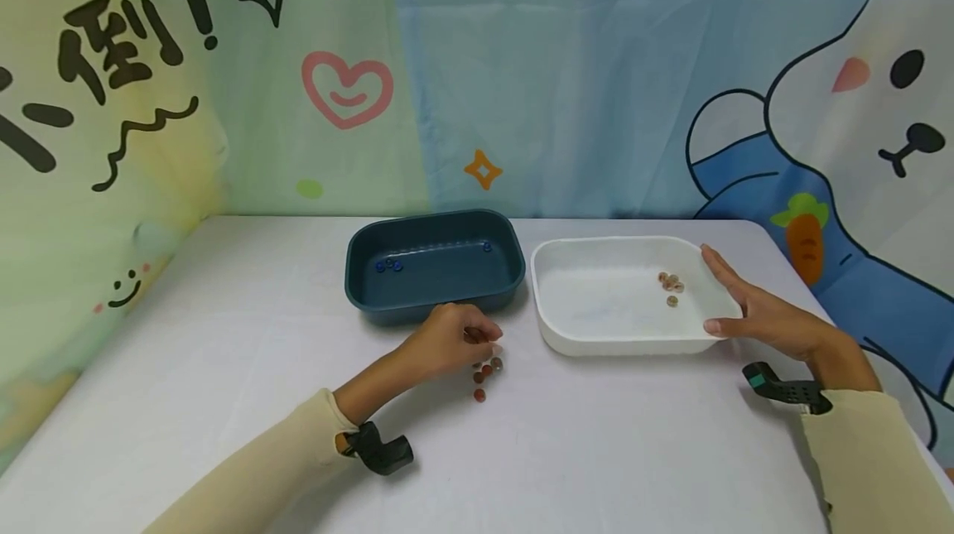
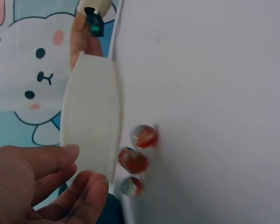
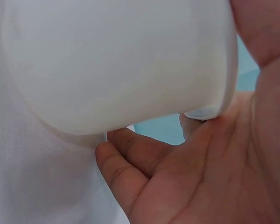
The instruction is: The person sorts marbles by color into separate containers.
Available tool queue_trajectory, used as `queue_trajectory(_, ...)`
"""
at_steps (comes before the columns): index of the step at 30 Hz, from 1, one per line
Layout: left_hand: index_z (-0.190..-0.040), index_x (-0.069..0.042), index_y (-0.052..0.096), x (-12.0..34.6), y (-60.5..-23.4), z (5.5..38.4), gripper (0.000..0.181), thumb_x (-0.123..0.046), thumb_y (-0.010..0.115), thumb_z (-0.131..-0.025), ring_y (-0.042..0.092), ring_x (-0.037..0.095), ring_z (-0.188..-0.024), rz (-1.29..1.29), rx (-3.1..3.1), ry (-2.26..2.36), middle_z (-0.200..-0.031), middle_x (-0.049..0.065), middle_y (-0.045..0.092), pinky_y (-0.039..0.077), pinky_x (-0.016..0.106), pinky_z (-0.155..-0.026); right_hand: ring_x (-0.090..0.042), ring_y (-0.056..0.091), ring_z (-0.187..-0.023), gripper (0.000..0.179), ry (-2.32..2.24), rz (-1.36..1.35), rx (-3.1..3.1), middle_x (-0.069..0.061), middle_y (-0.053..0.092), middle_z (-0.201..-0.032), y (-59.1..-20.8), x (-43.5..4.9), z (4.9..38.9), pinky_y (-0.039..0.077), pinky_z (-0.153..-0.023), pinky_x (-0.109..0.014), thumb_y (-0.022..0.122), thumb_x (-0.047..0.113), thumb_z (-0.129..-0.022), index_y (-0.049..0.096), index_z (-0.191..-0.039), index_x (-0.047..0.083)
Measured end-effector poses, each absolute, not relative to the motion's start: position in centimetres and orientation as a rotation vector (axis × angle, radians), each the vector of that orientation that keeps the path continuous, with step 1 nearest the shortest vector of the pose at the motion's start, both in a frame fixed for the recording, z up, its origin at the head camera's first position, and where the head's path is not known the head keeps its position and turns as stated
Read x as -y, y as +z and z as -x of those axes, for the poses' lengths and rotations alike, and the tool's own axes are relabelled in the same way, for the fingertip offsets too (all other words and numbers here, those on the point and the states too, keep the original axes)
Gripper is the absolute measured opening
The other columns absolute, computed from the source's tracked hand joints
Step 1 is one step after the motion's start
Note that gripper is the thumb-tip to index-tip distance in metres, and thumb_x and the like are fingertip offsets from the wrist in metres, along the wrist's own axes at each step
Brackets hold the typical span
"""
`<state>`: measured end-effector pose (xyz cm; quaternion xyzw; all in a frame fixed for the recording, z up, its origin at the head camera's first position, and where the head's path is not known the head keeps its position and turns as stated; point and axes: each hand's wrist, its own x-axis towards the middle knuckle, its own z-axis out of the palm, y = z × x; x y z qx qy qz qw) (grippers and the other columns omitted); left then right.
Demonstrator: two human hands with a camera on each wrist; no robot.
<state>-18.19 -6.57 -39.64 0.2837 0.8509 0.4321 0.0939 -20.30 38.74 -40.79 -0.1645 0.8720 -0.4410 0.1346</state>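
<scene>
Marbles [image 1: 479,377], reddish and partly clear, lie in a small cluster on the white worktop [image 1: 566,435] near the centre of the head view, just below the fingers of the left hand [image 1: 447,339]. That hand reaches in from the lower left, its fingers loosely bent with gaps between them; nothing can be made out in their hold. In the left wrist view three of the marbles sit near the fingertips, at lower centre. At the right of the head view, the right hand [image 1: 782,323] grips the right end of a white tray [image 1: 596,294], thumb on the near rim and a finger at the far corner. Inside it, toward the right, lie several pale brown marbles [image 1: 669,285]. At upper centre stands a dark teal tray [image 1: 440,257] with small blue marbles [image 1: 397,267], most at its left and one at its right. Each wrist wears a black device [image 1: 382,449]. Across the upper frame hangs a backdrop [image 1: 551,79] with cartoon drawings.
</scene>
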Motion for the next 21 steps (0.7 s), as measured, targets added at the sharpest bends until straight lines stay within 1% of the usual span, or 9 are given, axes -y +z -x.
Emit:
queue_trajectory(4, -0.099, 0.003, 0.073, 7.6, -40.2, 17.9, 0.016, 0.005, 0.069, -0.084, 0.062, 0.011, -0.079, -0.819, -2.550, 1.297, -0.089, 0.005, 0.067, 0.052, 0.022, -0.070, -0.054, 0.002, -0.138, 0.107, -1.284, 0.484, -2.529, 0.012, -0.022, -0.157, -41.0, -38.6, 20.3, 0.022, -0.090, -0.077, 0.069, 0.013, -0.088, -0.011, -0.152, 0.044)
queue_trajectory(8, -0.099, 0.002, 0.074, 8.5, -40.8, 17.7, 0.016, 0.004, 0.071, -0.083, 0.062, 0.013, -0.082, -0.825, -2.575, 1.297, -0.093, 0.007, 0.068, 0.052, 0.023, -0.071, -0.055, 0.001, -0.138, 0.108, -1.286, 0.489, -2.529, 0.012, -0.023, -0.157, -41.0, -38.6, 20.3, 0.021, -0.088, -0.078, 0.069, 0.013, -0.088, -0.012, -0.152, 0.043)
queue_trajectory(13, -0.097, -0.001, 0.074, 9.1, -41.4, 17.5, 0.015, 0.002, 0.074, -0.082, 0.061, 0.013, -0.082, -0.813, -2.579, 1.294, -0.094, 0.004, 0.069, 0.052, 0.024, -0.072, -0.056, 0.000, -0.138, 0.108, -1.282, 0.486, -2.530, 0.011, -0.023, -0.157, -40.9, -38.7, 20.2, 0.021, -0.088, -0.078, 0.070, 0.013, -0.087, -0.012, -0.152, 0.043)
queue_trajectory(21, -0.094, -0.002, 0.074, 9.2, -42.4, 17.3, 0.017, 0.008, 0.070, -0.081, 0.062, 0.010, -0.079, -0.825, -2.547, 1.357, -0.091, 0.001, 0.070, 0.052, 0.024, -0.071, -0.057, 0.003, -0.137, 0.109, -1.302, 0.486, -2.513, 0.013, -0.023, -0.157, -40.8, -38.6, 20.1, 0.023, -0.089, -0.076, 0.070, 0.010, -0.088, -0.012, -0.152, 0.043)
